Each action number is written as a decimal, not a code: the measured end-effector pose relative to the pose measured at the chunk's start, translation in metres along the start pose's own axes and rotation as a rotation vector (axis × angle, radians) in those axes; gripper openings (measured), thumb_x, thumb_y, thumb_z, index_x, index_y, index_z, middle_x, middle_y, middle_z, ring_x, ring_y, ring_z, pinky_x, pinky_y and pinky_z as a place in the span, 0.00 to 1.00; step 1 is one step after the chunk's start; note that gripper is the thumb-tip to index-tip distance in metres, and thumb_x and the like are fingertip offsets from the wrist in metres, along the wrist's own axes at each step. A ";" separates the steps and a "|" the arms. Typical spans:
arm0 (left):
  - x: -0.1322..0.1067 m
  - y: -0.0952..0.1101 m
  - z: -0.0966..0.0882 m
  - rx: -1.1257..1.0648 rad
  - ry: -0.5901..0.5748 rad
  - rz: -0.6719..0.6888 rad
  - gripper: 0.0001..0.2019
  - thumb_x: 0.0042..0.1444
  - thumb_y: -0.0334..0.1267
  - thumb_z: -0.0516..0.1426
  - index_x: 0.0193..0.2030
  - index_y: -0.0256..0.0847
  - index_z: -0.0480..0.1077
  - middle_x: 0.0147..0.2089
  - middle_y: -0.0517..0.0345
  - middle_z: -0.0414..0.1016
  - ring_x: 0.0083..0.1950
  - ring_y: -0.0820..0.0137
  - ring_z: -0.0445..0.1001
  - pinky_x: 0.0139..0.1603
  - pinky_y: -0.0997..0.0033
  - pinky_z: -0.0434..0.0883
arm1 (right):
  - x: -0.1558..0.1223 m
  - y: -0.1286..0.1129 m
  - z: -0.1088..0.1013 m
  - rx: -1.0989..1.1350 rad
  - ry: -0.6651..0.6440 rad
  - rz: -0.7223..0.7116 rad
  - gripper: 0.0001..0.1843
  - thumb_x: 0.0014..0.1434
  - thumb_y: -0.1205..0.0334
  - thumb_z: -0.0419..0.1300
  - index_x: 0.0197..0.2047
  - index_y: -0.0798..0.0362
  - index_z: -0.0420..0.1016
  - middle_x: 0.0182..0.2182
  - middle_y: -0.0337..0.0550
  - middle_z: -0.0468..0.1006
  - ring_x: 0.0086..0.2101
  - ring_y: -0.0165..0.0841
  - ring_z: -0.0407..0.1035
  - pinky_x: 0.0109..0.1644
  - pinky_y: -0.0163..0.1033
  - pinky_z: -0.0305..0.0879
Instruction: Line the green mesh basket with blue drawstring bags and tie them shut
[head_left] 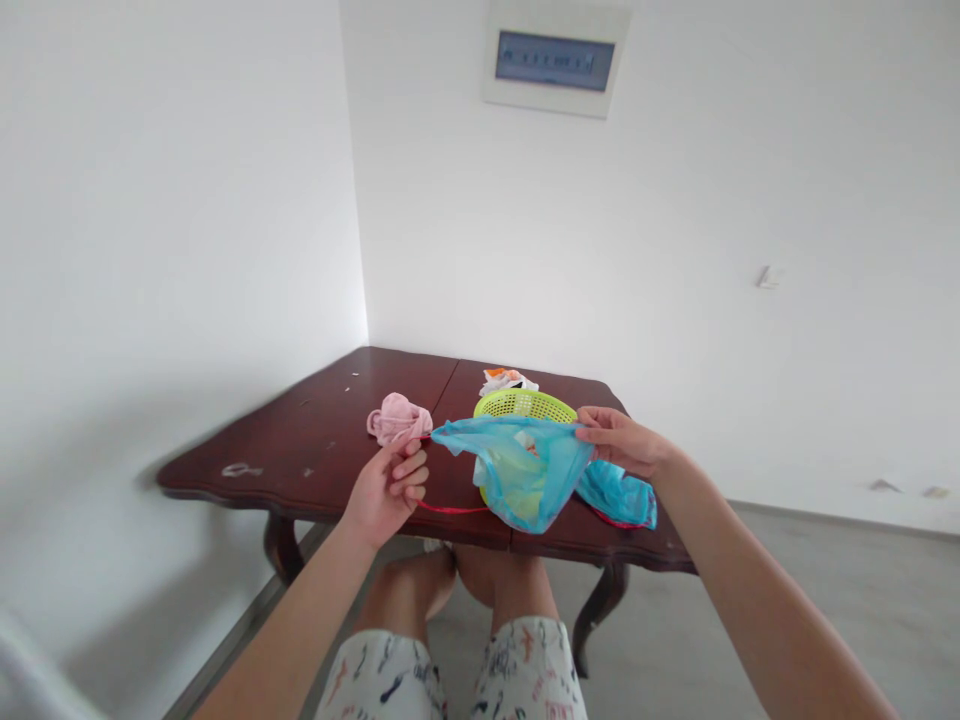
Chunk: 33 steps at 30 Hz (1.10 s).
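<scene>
Together, the left hand [386, 490] curled closed on one corner of a blue plastic bag [517, 475], the right hand [622, 442] pinching another, above a green plastic basket [525, 405] on a dark wooden table [300, 450].

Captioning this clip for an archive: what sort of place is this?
Probably a sparsely furnished room in a home: a dark wooden table with curved legs, a wall-mounted electrical panel, and a bare grey floor.

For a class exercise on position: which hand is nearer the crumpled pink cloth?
Left. The left hand is just in front of the pink cloth; the right hand is far to its right, beyond the blue bag.
</scene>
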<state>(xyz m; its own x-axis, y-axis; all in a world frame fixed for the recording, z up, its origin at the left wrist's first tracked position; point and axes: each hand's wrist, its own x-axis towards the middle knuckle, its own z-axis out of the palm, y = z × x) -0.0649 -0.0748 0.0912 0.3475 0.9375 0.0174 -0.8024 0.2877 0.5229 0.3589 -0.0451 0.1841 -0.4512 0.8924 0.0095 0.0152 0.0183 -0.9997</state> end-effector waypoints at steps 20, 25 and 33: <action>0.003 -0.049 0.071 1.395 -0.456 0.489 0.29 0.75 0.50 0.70 0.79 0.51 0.75 0.78 0.41 0.78 0.76 0.44 0.77 0.78 0.41 0.75 | 0.001 0.018 0.091 -0.890 0.517 -0.503 0.08 0.65 0.63 0.66 0.48 0.46 0.77 0.28 0.32 0.66 0.30 0.34 0.63 0.37 0.42 0.56; 0.027 -0.092 0.076 1.193 -0.379 0.454 0.31 0.70 0.55 0.74 0.73 0.48 0.73 0.65 0.43 0.84 0.60 0.53 0.85 0.63 0.48 0.84 | -0.008 0.032 0.102 -0.952 0.531 -0.589 0.12 0.69 0.66 0.63 0.54 0.45 0.77 0.36 0.39 0.75 0.36 0.38 0.70 0.42 0.43 0.64; 0.052 -0.118 0.055 0.821 -0.213 0.239 0.27 0.64 0.66 0.74 0.45 0.42 0.77 0.39 0.57 0.83 0.40 0.65 0.82 0.40 0.69 0.78 | -0.037 0.074 0.125 -0.451 0.233 -0.366 0.16 0.74 0.59 0.66 0.61 0.43 0.71 0.46 0.41 0.84 0.38 0.36 0.81 0.37 0.39 0.75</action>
<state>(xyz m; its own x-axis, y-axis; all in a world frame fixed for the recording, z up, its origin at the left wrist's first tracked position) 0.0743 -0.0704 0.0775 0.3639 0.8744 0.3208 -0.2914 -0.2203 0.9309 0.2651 -0.1336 0.1071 -0.2925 0.8661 0.4054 0.2947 0.4849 -0.8234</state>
